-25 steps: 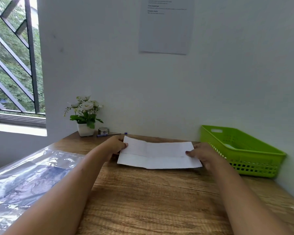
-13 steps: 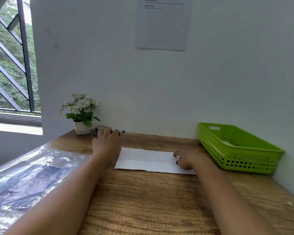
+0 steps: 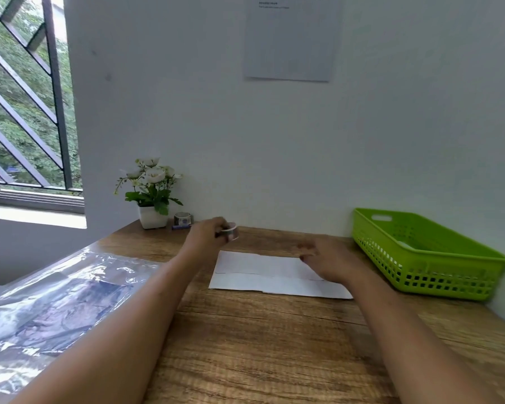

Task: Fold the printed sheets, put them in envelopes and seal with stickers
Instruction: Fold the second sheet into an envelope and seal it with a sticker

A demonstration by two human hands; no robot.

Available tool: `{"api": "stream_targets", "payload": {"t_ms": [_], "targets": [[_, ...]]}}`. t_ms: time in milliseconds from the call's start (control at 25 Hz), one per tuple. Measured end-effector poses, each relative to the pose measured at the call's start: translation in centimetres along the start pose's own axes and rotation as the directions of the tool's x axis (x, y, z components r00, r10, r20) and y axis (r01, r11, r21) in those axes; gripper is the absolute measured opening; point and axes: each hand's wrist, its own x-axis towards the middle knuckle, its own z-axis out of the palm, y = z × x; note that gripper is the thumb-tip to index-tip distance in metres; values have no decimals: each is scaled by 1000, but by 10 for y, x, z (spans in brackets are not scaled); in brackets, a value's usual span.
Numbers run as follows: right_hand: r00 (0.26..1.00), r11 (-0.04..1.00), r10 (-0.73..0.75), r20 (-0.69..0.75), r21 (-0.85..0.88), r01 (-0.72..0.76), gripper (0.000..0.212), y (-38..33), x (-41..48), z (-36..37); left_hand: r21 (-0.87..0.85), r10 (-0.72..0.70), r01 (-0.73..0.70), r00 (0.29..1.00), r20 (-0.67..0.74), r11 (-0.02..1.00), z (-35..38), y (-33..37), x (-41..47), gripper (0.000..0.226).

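A white envelope [image 3: 263, 274] lies flat on the wooden table, its flap folded down along a crease. My left hand [image 3: 209, 236] is raised behind the envelope's left end and grips a small sticker roll [image 3: 229, 231]. A second sticker roll [image 3: 182, 219] stands by the wall next to the flower pot. My right hand [image 3: 324, 259] rests on the envelope's right part, fingers pointing left and loosely bent.
A green plastic basket [image 3: 420, 255] sits at the right against the wall, something white inside. A white pot of flowers [image 3: 150, 193] and a blue pen [image 3: 180, 227] stand at the back left. Clear plastic sheeting [image 3: 50, 298] covers the table's left side.
My left hand reached back to the sticker rolls, picked one up and brought it right toward the envelope. My right hand stayed on the envelope, which now lies flat.
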Motion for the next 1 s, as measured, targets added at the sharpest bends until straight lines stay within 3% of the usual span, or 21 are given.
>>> {"api": "stream_targets", "payload": {"t_ms": [80,160,320,480,760,1000], "targets": [[996,951,-55,-71,300,74,33,-14,-4,-2,-194,95,-82,994,59,978,4,23,-4,14],[995,821,-41,-89,565,84,32,-24,-6,-3,-347,193,-130,969,153,929,12,43,-10,12],[1000,568,1,12,823,-10,26,-20,-3,-2,-339,326,-258,931,163,905,22,61,-17,17],[997,425,-77,30,905,6,22,-14,-3,-5,-269,328,-286,937,123,920,19,58,-15,20],[998,401,-40,-41,914,54,18,-16,-4,-3,-288,309,-249,934,182,925,24,67,-20,31],[987,412,12,-159,900,140,8,-19,-4,-4,-387,285,-200,942,176,900,25,68,-22,23]]}}
